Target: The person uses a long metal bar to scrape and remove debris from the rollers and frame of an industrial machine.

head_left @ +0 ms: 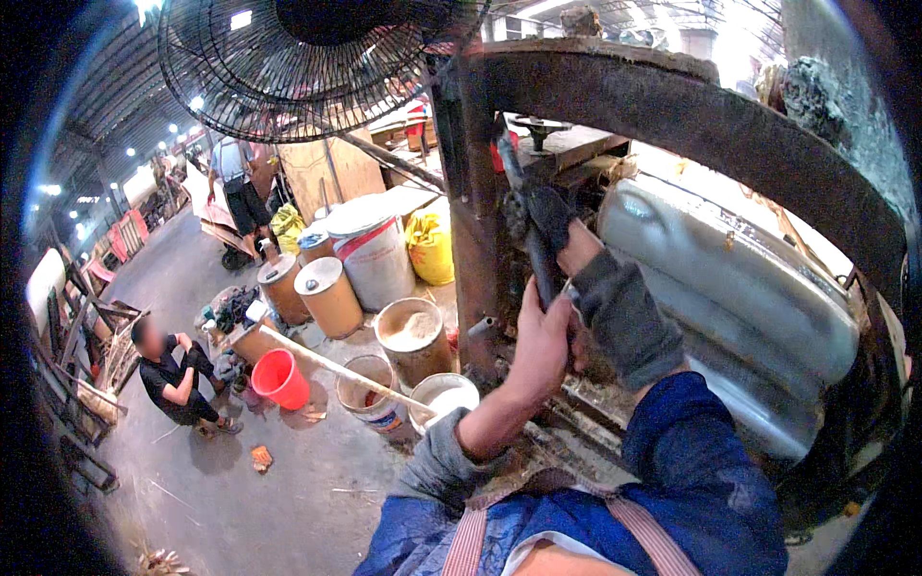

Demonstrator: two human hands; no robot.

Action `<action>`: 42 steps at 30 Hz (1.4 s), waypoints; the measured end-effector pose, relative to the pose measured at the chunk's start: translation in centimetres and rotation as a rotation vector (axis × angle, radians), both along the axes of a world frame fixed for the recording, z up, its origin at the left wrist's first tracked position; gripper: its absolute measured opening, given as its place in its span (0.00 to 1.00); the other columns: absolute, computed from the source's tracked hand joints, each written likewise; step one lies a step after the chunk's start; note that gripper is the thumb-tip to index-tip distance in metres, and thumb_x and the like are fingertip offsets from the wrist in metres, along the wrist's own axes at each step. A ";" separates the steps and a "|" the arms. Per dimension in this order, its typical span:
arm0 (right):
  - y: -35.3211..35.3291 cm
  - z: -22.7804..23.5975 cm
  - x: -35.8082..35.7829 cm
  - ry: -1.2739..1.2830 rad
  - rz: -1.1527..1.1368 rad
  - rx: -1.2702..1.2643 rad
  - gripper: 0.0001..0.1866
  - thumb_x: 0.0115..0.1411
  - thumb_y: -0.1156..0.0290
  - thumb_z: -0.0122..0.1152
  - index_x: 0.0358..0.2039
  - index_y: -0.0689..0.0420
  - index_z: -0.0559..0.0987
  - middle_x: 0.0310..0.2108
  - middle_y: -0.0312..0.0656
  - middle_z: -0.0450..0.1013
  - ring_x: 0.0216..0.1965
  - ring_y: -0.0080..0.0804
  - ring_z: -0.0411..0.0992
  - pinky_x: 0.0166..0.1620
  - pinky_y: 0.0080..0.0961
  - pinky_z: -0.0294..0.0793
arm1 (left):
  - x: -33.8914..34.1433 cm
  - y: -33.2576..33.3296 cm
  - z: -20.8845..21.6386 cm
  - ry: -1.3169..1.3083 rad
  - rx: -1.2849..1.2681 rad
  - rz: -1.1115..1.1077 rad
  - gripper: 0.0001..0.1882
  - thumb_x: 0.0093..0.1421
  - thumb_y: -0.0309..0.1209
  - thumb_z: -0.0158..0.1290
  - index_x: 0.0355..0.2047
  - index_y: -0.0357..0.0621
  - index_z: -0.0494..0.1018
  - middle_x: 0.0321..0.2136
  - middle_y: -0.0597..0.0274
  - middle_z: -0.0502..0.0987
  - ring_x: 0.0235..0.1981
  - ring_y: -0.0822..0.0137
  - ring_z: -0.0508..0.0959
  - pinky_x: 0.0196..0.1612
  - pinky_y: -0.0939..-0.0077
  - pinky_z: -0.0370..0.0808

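A dark, grimy bar [543,272] slants up in front of me beside a dark metal upright. My bare left hand [540,348] is closed around its lower end. Higher up, my right hand [550,221], in a dark glove, grips the same bar. The far end of the bar runs up beside the frame, and what it meets there cannot be made out. Grey cuffs cover both wrists. To the right of my hands lie large shiny metal rollers [720,307] inside the machine.
A curved dark beam [663,96] arches overhead; a caged fan [307,67] hangs upper left. Left of the upright [475,250] stand several drums and buckets, a stick [336,370] across them, and a red bucket [280,379]. One person [178,379] crouches nearby; another [238,187] stands farther back.
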State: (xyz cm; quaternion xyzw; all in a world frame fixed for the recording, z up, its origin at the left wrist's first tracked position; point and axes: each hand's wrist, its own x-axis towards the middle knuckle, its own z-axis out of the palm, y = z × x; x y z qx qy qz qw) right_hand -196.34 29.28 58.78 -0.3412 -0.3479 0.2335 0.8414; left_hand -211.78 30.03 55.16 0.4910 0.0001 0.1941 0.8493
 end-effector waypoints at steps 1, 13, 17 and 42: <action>-2.8 -1.0 -0.1 0.004 -0.065 -0.050 0.10 0.60 0.64 0.47 0.37 0.55 0.70 0.26 0.36 0.69 0.24 0.25 0.68 0.27 0.19 0.71 | -0.3 -1.6 -0.3 -0.044 0.102 -0.046 0.24 0.58 0.27 0.41 0.54 0.44 0.49 0.15 0.69 0.62 0.09 0.77 0.62 0.09 0.81 0.58; 0.0 -17.2 -6.2 0.301 0.185 -0.356 0.09 0.59 0.64 0.50 0.37 0.55 0.69 0.24 0.38 0.70 0.24 0.29 0.71 0.28 0.25 0.73 | -8.3 4.1 -22.8 0.478 0.412 0.102 0.12 0.54 0.31 0.51 0.37 0.41 0.65 0.15 0.68 0.66 0.11 0.78 0.64 0.12 0.81 0.61; 2.9 -19.1 -7.1 0.288 0.105 -0.368 0.10 0.57 0.65 0.51 0.37 0.55 0.69 0.22 0.38 0.70 0.23 0.29 0.71 0.26 0.25 0.73 | -9.7 5.3 -21.7 0.664 0.376 0.120 0.11 0.55 0.33 0.52 0.31 0.38 0.68 0.16 0.68 0.67 0.15 0.80 0.63 0.16 0.82 0.61; 11.1 -20.6 1.7 -0.219 -0.581 -0.316 0.16 0.50 0.72 0.59 0.38 0.58 0.65 0.30 0.50 0.69 0.33 0.46 0.70 0.35 0.34 0.68 | 4.8 8.7 -24.9 0.742 0.403 0.495 0.13 0.54 0.35 0.51 0.21 0.39 0.67 0.10 0.68 0.66 0.12 0.77 0.67 0.15 0.81 0.62</action>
